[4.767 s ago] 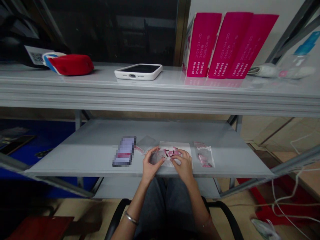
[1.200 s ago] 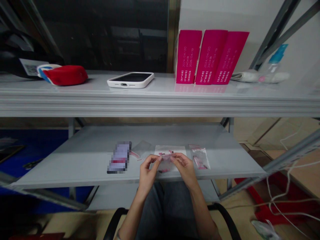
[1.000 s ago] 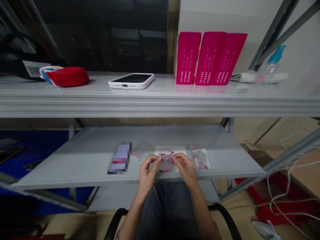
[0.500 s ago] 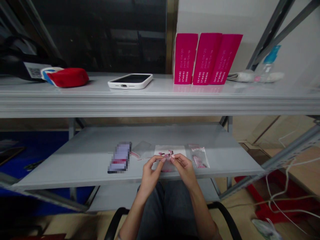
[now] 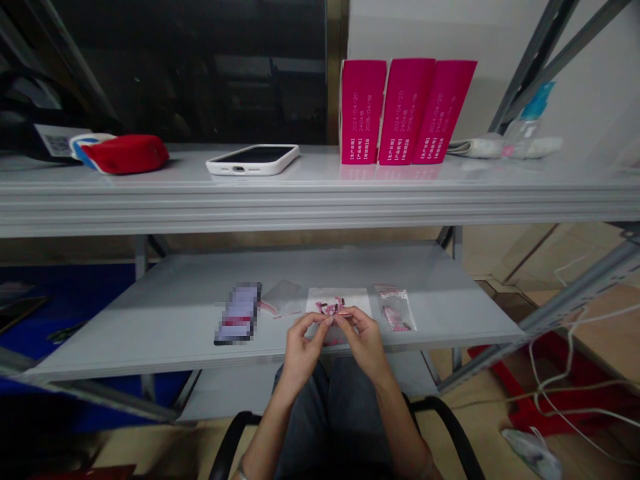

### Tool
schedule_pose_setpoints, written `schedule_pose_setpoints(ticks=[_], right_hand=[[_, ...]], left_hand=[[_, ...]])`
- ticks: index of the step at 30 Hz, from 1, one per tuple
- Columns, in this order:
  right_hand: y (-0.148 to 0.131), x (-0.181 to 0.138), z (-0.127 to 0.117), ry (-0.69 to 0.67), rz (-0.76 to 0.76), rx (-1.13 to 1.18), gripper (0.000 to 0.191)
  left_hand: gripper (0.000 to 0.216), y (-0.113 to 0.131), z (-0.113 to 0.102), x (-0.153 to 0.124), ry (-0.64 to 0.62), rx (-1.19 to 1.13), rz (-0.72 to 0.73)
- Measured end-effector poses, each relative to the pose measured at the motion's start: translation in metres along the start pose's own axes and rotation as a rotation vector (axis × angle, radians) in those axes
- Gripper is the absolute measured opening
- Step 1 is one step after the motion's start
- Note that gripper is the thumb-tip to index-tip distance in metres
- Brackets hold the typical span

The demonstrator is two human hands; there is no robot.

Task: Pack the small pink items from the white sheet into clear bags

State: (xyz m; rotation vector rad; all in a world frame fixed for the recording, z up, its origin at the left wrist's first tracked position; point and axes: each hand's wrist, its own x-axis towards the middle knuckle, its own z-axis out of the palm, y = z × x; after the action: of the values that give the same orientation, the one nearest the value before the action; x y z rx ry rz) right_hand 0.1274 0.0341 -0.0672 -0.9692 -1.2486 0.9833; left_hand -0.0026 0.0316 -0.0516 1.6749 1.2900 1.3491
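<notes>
Both hands meet over the front part of a white sheet [image 5: 361,297] on the lower shelf. My left hand [image 5: 303,340] is closed, thumb and fingers pinched together. Fingertips of my right hand [image 5: 364,338] pinch against the left ones, also closed. Whatever lies between them is too small and hidden to name. Just beyond the fingertips, several small pink and dark pieces [image 5: 331,307] lie on the sheet. To the right is a clear zip bag [image 5: 397,310] with pink pieces inside. Left of the hands lies another clear bag [image 5: 285,297] with a pink-red strip.
A phone [image 5: 239,313], its screen blurred out, lies left on the lower shelf [image 5: 150,320]. Above, the upper shelf [image 5: 310,207] carries a white-cased phone [image 5: 253,160], a red pouch [image 5: 135,155], magenta boxes [image 5: 364,113] and a spray bottle [image 5: 530,123]. Chair armrests flank me.
My right hand has moved left, so both hands' fingertips now touch. More of the pink pieces shows beyond them. The whole view has shifted slightly.
</notes>
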Motion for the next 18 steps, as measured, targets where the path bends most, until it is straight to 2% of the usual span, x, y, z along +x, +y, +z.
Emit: schedule_pose_setpoints(ticks=[6,12,15,18], right_hand=[[0.006,-0.001,-0.01,0.024,-0.022,-0.04,0.02],[0.011,0.0,-0.043,0.06,-0.028,-0.146,0.023],[0.011,0.001,-0.066,0.092,-0.025,-0.186,0.026],[0.018,0.003,-0.089,0.162,-0.012,-0.204,0.029]], left_hand=[[0.02,-0.005,0.007,0.002,-0.043,-0.05,-0.002],[0.02,-0.012,0.02,0.01,-0.118,0.106,0.07],[0.023,-0.01,0.036,0.017,-0.209,0.038,0.104],[0.03,-0.01,0.064,0.026,-0.344,-0.109,0.077]])
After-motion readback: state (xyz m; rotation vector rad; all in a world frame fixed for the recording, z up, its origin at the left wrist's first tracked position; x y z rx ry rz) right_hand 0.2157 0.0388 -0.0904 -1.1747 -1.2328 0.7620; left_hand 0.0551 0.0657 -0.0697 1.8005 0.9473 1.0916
